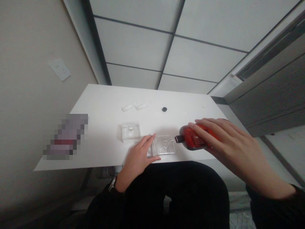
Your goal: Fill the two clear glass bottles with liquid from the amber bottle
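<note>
My right hand [228, 143] is wrapped round a red bottle [194, 136], which lies tilted on its side in the air with its dark, uncapped neck pointing left. The bottle's mouth is over the right edge of a clear square container [165, 145]. Liquid seems to show at the mouth and in the container. My left hand [140, 154] grips the container's left side between thumb and fingers. A second clear container [131, 131] stands to the left, with a small whitish piece inside.
On the white table [102, 111], a round black cap [164, 109] lies behind the containers. Two small clear plastic pieces [128, 107] are left of it. A blurred-out object [65, 136] sits at the table's left edge.
</note>
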The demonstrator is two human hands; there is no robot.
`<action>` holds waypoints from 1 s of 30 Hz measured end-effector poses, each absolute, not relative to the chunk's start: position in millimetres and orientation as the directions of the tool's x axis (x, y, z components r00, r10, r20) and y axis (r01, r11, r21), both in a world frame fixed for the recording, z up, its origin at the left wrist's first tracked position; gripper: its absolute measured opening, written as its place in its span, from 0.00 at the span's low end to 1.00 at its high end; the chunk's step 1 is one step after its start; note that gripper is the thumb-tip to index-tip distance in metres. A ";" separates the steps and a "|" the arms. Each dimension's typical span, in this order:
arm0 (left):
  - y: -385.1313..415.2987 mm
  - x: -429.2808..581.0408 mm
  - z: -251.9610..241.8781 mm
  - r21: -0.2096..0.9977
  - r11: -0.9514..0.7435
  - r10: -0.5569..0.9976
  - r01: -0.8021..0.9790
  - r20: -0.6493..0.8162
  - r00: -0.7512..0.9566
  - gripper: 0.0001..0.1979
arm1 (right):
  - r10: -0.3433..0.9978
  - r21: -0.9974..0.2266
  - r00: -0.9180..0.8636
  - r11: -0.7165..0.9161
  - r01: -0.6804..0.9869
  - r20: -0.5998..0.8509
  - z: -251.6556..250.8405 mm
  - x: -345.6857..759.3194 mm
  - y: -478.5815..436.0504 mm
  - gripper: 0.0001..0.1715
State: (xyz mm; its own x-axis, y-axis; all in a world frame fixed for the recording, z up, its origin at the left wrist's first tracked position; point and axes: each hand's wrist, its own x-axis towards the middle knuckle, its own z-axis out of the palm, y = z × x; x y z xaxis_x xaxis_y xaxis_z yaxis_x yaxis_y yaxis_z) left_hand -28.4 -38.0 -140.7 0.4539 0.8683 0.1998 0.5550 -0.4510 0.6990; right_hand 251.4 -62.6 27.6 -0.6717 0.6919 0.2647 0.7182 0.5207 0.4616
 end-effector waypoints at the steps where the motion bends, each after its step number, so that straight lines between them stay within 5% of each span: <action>1: -38.0 -28.3 -141.0 0.697 -0.453 0.868 0.555 0.202 0.455 0.46 | 0.694 0.461 -0.671 0.521 0.719 0.262 27.2 252.0 -62.6 0.35; 30: -37.7 -27.4 -141.0 0.687 -0.457 0.867 0.564 0.202 0.456 0.47 | 0.658 0.495 -0.707 0.539 0.682 0.259 30.6 249.2 -57.4 0.33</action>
State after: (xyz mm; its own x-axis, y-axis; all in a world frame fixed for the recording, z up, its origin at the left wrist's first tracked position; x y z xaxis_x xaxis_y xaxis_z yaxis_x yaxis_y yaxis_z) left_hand -27.4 -37.7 -141.0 0.4561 0.8667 0.2021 0.5644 -0.4573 0.6872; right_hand 249.2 -57.4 30.6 -0.7075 0.6576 0.2588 0.6818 0.5388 0.4947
